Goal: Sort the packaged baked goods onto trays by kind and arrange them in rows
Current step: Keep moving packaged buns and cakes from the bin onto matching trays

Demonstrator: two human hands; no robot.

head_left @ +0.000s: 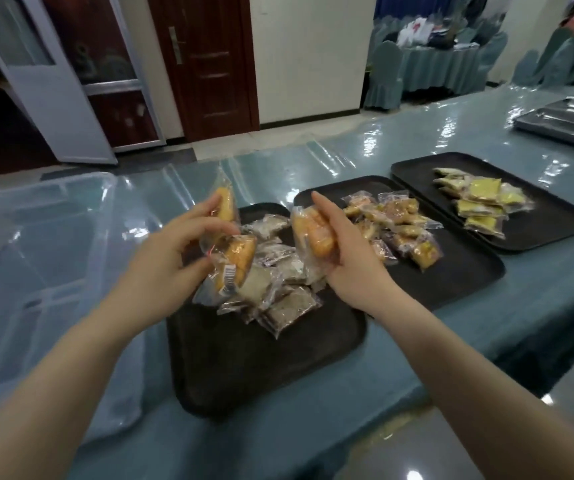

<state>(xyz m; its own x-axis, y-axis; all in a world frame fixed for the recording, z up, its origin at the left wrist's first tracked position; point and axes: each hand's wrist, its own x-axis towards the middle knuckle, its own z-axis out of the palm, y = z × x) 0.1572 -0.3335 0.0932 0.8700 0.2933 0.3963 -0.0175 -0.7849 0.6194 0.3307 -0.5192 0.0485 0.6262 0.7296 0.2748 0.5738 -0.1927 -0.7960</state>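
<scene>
A: Entry. Both hands are raised above the near tray (244,375). The left hand (171,251) has thumb and fingers curled round two wrapped golden buns (237,252), one above the other. The right hand (344,251) grips a third orange bun (316,230) in its clear wrapper, fingers closed round it.

B: Where do they belong?

A: Judged by colour, not on the near tray. That one carries a loose heap of grey-brown packets (285,299). The middle tray (458,271) holds golden-brown packets (396,223), the closest match. The far tray (555,223) holds yellow-green packets (479,206), piled rather than lined up.

B: Step in hand?

A: Sorting, I judge: buns lifted clear and held over the near tray, not yet set down. No tray shows neat rows so far, so arranging is largely still to do.

B: Next move calls for?

A: A carry rightward to the middle tray and a release on its bare dark surface nearer the front edge. The left hand's double hold looks loose; the lower bun could slip. A clear plastic bin (36,237) sits at left on the blue table (538,306).
</scene>
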